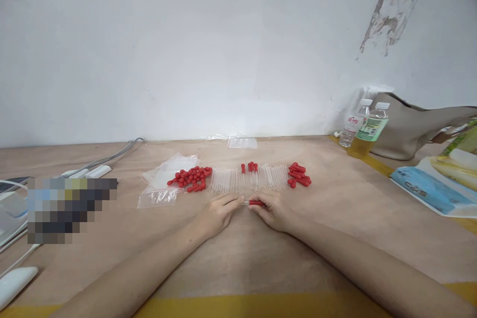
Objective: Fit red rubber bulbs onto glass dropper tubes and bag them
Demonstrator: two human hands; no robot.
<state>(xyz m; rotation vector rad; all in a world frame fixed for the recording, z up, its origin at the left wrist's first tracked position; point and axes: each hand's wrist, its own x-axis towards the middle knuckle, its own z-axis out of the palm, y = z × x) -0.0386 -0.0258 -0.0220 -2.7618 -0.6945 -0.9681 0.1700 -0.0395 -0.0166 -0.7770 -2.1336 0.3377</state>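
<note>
My left hand [219, 212] is closed, pinching a thin clear dropper tube [245, 202] that lies level between my hands. In the fingers of my right hand [278, 212] is a red rubber bulb [256, 202], lined up with the tube's right end; whether the two are joined is hard to see. Just beyond my hands lies a row of clear tubes [225, 180]. Several tubes in that row carry red bulbs [251, 166] at their far ends. Loose red bulbs form one pile [192, 176] to the left and a smaller pile [299, 176] to the right.
Clear plastic bags [158, 194] lie beside the left pile, and another [242, 143] near the wall. Two bottles [368, 129] and a grey bag [397, 126] stand at the back right. A blue packet [428, 189] lies at right. Cables [112, 155] and a white mouse [17, 283] are at left.
</note>
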